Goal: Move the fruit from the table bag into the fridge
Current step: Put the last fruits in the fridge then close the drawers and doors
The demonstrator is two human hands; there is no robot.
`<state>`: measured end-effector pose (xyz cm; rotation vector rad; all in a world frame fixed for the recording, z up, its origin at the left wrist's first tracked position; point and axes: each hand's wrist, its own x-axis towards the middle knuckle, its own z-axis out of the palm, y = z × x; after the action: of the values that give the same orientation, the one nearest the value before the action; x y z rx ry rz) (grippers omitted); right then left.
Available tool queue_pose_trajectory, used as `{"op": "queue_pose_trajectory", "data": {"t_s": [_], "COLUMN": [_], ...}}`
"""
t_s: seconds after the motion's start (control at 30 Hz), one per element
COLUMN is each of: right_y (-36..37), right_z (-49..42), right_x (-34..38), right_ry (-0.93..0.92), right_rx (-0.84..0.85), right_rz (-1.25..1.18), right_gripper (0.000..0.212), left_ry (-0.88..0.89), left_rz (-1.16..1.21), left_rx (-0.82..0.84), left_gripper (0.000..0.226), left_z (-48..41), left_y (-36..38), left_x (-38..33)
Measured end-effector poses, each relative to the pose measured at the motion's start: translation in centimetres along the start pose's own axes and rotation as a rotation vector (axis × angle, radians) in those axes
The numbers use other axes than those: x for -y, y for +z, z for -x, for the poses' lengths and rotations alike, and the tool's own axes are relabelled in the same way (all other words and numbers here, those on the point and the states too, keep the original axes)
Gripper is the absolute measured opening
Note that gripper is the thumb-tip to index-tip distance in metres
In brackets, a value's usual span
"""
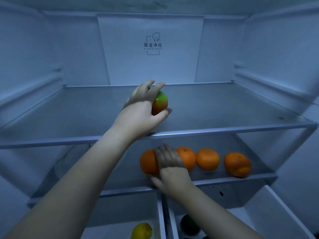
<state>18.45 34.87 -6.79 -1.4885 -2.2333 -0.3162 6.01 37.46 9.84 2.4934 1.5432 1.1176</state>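
I look into an open fridge. My left hand (141, 109) reaches over the upper glass shelf (224, 107) and grips a green and red mango (159, 102), thumb under it and fingers over its top. My right hand (170, 168) is on the lower shelf (224, 178), wrapped around an orange (148, 162) at the left end of a row. Three more oranges (208, 159) lie to its right on that shelf. The table bag is out of view.
Below the lower shelf are two open drawers. The left drawer holds a yellow lemon (141, 231); the right drawer holds dark green fruit (189, 225). The fridge walls have shelf rails on both sides. The upper shelf bears nothing but the mango.
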Motion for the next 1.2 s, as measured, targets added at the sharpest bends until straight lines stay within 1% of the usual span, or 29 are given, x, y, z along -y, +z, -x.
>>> {"op": "queue_pose_trajectory", "data": {"t_s": [0.03,0.23,0.4,0.5,0.6,0.73,0.87,0.93,1.0,1.13,1.2], "right_y": [0.3,0.0,-0.4,-0.8,-1.3,-1.5,-2.4,-3.1,-4.0,-5.8,-6.6], "right_z": [0.2,0.8,1.3,1.9,2.6,3.4,4.1,4.9,6.0,8.5,9.8], "right_x": [0.1,0.8,0.8,1.2,1.5,1.5,1.6,1.7,1.8,1.4,1.1], "right_ry": [0.003,0.052,0.091,0.088,0.126,0.116,0.108,0.108,0.112,0.104,0.096], "right_rx": [0.031,-0.039,-0.001,-0.011,-0.027,-0.05,-0.063,-0.069,-0.075,-0.072,-0.076], "right_rz": [-0.017,-0.065,-0.065,-0.067,-0.091,-0.081,-0.054,-0.055,-0.049,-0.024,-0.021], "right_gripper": [0.072,0.073,0.074,0.07,0.067,0.064,0.064,0.063,0.063,0.064,0.063], "left_ry": [0.006,0.016,0.064,0.088,0.106,0.163,0.254,0.281,0.284,0.315,0.29], "left_rz": [0.004,-0.015,-0.015,-0.03,-0.06,-0.088,-0.166,-0.183,-0.202,-0.347,-0.371], "left_rx": [-0.007,-0.004,-0.009,-0.024,-0.052,-0.093,-0.14,-0.135,-0.114,-0.113,-0.096], "left_gripper": [0.066,0.065,0.067,0.066,0.066,0.069,0.067,0.066,0.064,0.065,0.067], "left_z": [-0.2,-0.2,-0.4,-0.3,-0.2,0.0,0.4,1.0,2.2,4.7,6.1], "left_y": [0.1,0.6,0.7,0.7,0.9,0.9,0.8,0.8,0.8,1.2,1.4], "left_x": [0.2,0.8,1.0,1.0,1.3,1.4,1.5,1.5,1.5,1.6,1.5]}}
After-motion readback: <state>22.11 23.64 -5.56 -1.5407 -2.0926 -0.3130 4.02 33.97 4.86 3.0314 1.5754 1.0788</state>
